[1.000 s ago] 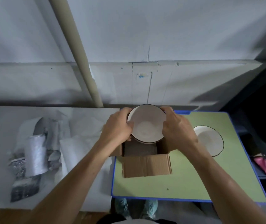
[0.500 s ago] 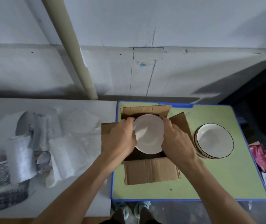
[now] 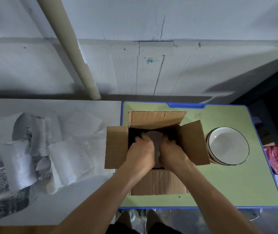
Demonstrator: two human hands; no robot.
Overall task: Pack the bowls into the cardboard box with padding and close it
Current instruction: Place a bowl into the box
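my left hand [image 3: 140, 150] and right hand [image 3: 172, 152] grasp a bowl [image 3: 155, 138] inside the cardboard box [image 3: 116, 147] (flaps open); stacked bowls [image 3: 227, 147] sit near the table's right edge.

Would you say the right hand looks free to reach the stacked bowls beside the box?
Probably not yet: the right hand is down in the cardboard box gripping a bowl, and the raised right flap stands before the stacked bowls.
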